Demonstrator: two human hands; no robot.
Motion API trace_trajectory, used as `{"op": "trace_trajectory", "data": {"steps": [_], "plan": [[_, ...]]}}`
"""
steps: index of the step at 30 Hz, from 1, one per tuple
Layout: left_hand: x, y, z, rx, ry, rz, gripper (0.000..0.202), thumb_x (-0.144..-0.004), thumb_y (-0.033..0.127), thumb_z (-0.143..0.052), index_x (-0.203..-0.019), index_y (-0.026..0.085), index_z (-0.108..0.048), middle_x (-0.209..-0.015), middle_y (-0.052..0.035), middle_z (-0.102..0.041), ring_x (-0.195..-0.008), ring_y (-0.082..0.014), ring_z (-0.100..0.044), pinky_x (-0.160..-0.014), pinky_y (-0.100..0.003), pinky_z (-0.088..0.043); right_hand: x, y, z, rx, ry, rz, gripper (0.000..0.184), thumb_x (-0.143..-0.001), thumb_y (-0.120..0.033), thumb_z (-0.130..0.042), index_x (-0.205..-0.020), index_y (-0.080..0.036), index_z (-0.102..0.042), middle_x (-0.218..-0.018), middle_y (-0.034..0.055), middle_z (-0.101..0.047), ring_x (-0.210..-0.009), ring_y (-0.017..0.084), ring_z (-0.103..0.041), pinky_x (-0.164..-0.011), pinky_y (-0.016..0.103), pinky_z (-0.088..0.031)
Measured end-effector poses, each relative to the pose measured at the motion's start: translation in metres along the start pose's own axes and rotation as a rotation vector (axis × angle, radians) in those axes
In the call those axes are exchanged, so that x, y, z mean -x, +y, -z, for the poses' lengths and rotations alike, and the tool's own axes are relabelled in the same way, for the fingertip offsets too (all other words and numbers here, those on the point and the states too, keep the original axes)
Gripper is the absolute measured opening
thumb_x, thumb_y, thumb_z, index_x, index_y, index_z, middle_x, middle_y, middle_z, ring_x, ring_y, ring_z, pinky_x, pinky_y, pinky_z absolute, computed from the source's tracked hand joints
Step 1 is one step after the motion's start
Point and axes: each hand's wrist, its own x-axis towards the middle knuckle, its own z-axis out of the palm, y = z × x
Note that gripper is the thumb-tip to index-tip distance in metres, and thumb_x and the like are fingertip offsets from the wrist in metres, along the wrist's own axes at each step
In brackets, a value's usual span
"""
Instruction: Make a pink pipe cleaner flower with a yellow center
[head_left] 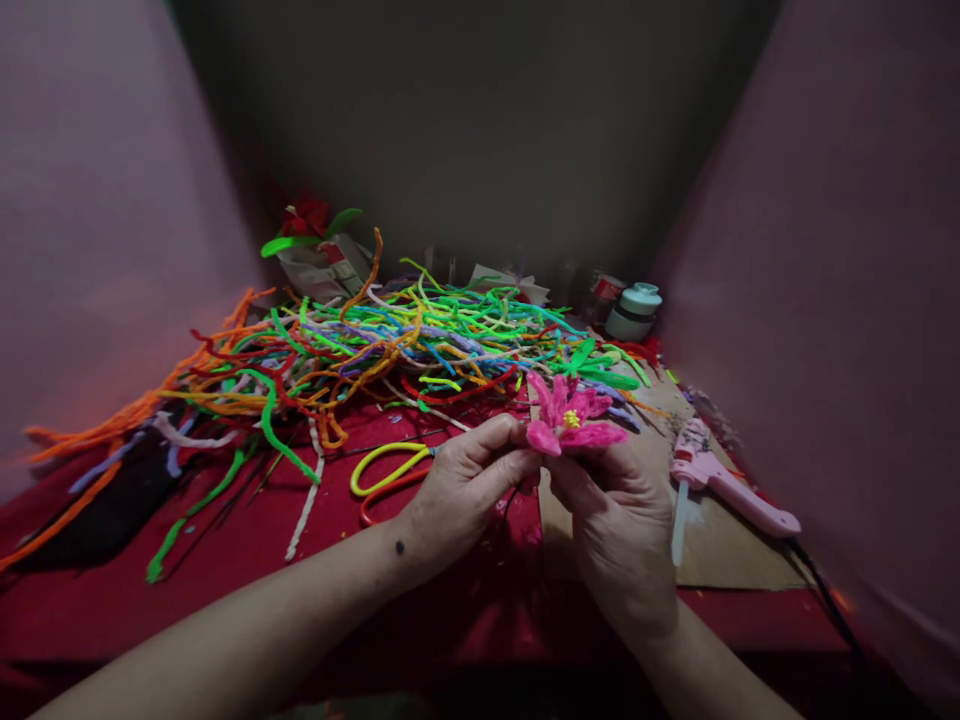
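A pink pipe-cleaner flower [555, 410] with a yellow centre is held up in front of me, between both hands. My left hand [469, 490] pinches at its left side, thumb against forefinger. Closed beneath the petals on the right, my right hand [619, 520] grips the flower's underside; its fingertips are partly hidden. A thin dark stem or wire hangs down between the hands. Just behind my left hand lie scissors [390, 472] with a yellow and a red handle loop, their blades mostly covered by the hand.
A heap of many-coloured pipe cleaners [390, 340] spreads across the back and left of the red cloth [247, 610]. On the right, a pink glue gun [731, 490] with a cord rests on a cardboard sheet [735, 565]. A pale-blue jar [634, 312] stands behind.
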Motion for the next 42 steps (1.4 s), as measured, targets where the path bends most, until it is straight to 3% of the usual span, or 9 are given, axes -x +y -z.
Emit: {"op": "trace_trajectory", "data": {"steps": [6,15,22,28,33,38,42], "plan": [[0.002,0.002,-0.001,0.017,-0.014,0.055,0.016,-0.084,0.027,-0.052,-0.073,0.016,-0.057,-0.069,0.0019,-0.053,-0.067,-0.0084,-0.050,-0.066,-0.021,-0.042,0.001,0.003,-0.003,-0.060,0.045,0.014,0.014,-0.071,-0.011,-0.066,-0.074,-0.024,-0.068,-0.062,-0.0053,-0.059,-0.051,0.004,-0.047,-0.048,0.015,-0.041],[0.000,0.003,-0.003,0.048,-0.039,0.061,0.018,-0.084,0.026,-0.053,-0.071,0.016,-0.057,-0.066,0.0021,-0.052,-0.064,-0.0080,-0.050,-0.065,-0.021,-0.042,0.000,0.005,-0.003,-0.213,0.007,-0.075,0.007,-0.071,-0.015,-0.068,-0.068,-0.021,-0.066,-0.059,-0.0048,-0.058,-0.051,0.005,-0.048,-0.049,0.016,-0.041],[0.000,-0.001,-0.001,0.073,-0.065,0.034,0.017,-0.084,0.024,-0.053,-0.070,0.015,-0.057,-0.066,0.0017,-0.051,-0.064,-0.0083,-0.049,-0.065,-0.022,-0.041,0.000,0.004,0.000,-0.220,-0.070,-0.194,0.004,-0.073,-0.022,-0.067,-0.077,-0.021,-0.068,-0.062,-0.0035,-0.058,-0.054,0.006,-0.048,-0.054,0.019,-0.043],[0.000,0.004,-0.001,0.067,-0.057,0.065,0.014,-0.081,0.025,-0.057,-0.071,0.014,-0.057,-0.067,0.0010,-0.052,-0.065,-0.0089,-0.047,-0.064,-0.022,-0.040,0.005,0.006,0.006,0.010,-0.056,-0.067,0.007,-0.074,-0.024,-0.066,-0.077,-0.024,-0.073,-0.076,0.0001,-0.064,-0.072,0.013,-0.055,-0.070,0.027,-0.046],[-0.001,0.007,0.000,0.085,-0.049,0.181,0.014,-0.077,0.025,-0.061,-0.069,0.013,-0.056,-0.066,-0.0004,-0.056,-0.062,-0.0106,-0.050,-0.062,-0.023,-0.041,0.006,0.013,0.010,0.050,-0.056,-0.039,0.008,-0.075,-0.025,-0.065,-0.079,-0.025,-0.072,-0.074,-0.0001,-0.063,-0.068,0.013,-0.054,-0.065,0.027,-0.047],[-0.004,0.008,0.004,0.169,-0.082,0.301,0.012,-0.071,0.023,-0.065,-0.069,0.012,-0.060,-0.068,-0.0021,-0.061,-0.064,-0.0125,-0.054,-0.065,-0.024,-0.043,0.003,0.003,0.011,0.130,-0.136,-0.001,0.012,-0.076,-0.021,-0.062,-0.068,-0.022,-0.070,-0.072,-0.0002,-0.060,-0.062,0.011,-0.051,-0.058,0.024,-0.044],[-0.005,0.011,0.004,0.117,-0.056,0.335,0.009,-0.068,0.019,-0.067,-0.071,0.013,-0.062,-0.069,-0.0003,-0.062,-0.067,-0.0120,-0.055,-0.068,-0.023,-0.042,0.002,-0.003,0.011,0.207,-0.137,0.078,0.016,-0.078,-0.020,-0.060,-0.064,-0.020,-0.069,-0.067,0.0000,-0.057,-0.063,0.011,-0.049,-0.061,0.025,-0.043]]}}
